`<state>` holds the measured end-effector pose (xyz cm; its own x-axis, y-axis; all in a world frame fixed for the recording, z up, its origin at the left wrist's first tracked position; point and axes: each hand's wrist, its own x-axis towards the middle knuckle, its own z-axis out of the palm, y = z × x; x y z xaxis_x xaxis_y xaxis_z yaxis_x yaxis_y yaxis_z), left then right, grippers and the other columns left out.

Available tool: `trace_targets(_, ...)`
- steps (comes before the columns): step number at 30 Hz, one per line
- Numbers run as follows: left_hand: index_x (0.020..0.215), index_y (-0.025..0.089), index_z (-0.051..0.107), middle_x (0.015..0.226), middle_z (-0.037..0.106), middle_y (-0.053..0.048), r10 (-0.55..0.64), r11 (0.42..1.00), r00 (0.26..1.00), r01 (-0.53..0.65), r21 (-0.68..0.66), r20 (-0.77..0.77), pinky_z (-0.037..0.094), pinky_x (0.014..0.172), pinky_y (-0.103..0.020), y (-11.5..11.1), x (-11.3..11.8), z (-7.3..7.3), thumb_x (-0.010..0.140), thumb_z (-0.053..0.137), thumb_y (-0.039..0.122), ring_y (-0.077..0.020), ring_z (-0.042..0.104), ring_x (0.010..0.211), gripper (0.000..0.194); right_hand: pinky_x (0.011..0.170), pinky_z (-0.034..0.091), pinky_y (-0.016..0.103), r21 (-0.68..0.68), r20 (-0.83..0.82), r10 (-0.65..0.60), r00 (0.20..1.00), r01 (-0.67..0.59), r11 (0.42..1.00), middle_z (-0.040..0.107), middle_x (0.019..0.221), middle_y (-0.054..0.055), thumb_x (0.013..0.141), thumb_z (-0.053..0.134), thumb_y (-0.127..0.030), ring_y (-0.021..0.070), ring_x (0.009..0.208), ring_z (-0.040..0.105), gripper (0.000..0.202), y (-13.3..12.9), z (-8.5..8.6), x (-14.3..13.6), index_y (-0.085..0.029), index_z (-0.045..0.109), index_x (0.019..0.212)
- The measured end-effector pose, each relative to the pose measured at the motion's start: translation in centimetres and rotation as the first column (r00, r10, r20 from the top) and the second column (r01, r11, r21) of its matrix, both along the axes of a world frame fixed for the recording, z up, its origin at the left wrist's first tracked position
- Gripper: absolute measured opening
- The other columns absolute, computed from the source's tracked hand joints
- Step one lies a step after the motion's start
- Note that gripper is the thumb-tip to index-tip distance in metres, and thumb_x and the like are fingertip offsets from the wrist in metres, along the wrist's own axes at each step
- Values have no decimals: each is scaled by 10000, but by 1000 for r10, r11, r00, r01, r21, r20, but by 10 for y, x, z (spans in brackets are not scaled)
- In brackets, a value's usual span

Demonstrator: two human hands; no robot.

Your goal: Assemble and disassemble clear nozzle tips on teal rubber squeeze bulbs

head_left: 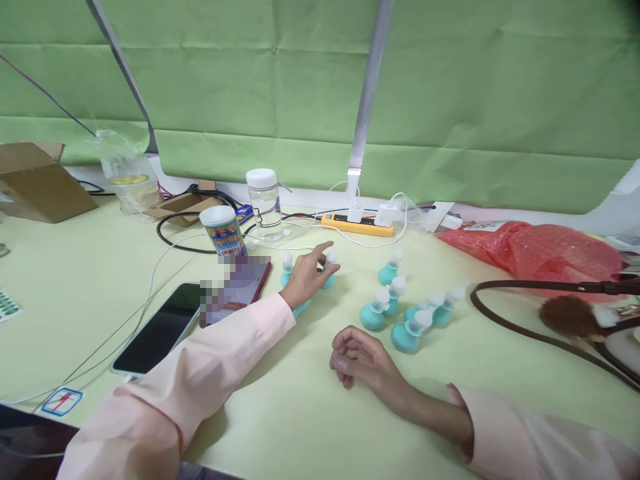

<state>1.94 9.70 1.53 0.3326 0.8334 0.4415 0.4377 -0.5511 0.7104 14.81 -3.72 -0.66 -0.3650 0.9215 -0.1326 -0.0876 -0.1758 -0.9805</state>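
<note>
My left hand (307, 275) reaches forward over the table, thumb and index finger apart on either side of the white top of a small turquoise round-bellied bottle (329, 282). That bottle stands upright; whether the fingers touch it I cannot tell. Beside the hand stands a similar bottle (287, 272), and another (302, 309) is partly hidden under the wrist. My right hand (367, 363) rests on its side, fingers loosely curled and no object visible in them. Just beyond it stand several more of these bottles, the nearest one (406, 338) with a whitish top.
Left of my left forearm lie a phone (160, 330) and a partly blurred red-edged device (257, 287). Behind are a printed cup (225, 233), a clear white-lidded bottle (265, 207) and a yellow power strip (363, 227) with cables. A red bag (540, 253) and brown strap (500, 327) lie right.
</note>
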Motion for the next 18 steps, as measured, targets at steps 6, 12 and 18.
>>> trace_targets(6, 1205, 203, 367, 584, 526, 46, 44, 999, 992, -45, 6, 117, 448, 578, -186, -18, 1, 8, 717, 552, 354, -88, 501, 539, 543, 462, 390, 214, 19, -48, -78, 996, 79, 997, 493, 674, -20, 680, 602, -338, 88, 546, 458, 286, 2, -3, 0, -195, 400, 824)
trace_targets(12, 1085, 189, 496, 574, 537, 33, -62, 997, 986, 70, -45, 155, 450, 530, -171, -45, 0, 16, 672, 601, 376, -90, 517, 526, 466, 458, 405, 218, 2, -106, -150, 983, 151, 989, 489, 706, -30, 679, 605, -358, 89, 547, 476, 321, 2, -3, -1, -217, 369, 845)
trace_targets(18, 1066, 168, 473, 579, 556, 26, 4, 999, 992, -11, 51, 125, 458, 532, -186, -39, -4, 22, 682, 590, 365, -101, 535, 543, 447, 466, 381, 222, 38, -6, -69, 998, 70, 997, 509, 559, -20, 742, 540, -357, 83, 500, 459, 230, 1, -1, 1, -163, 437, 674)
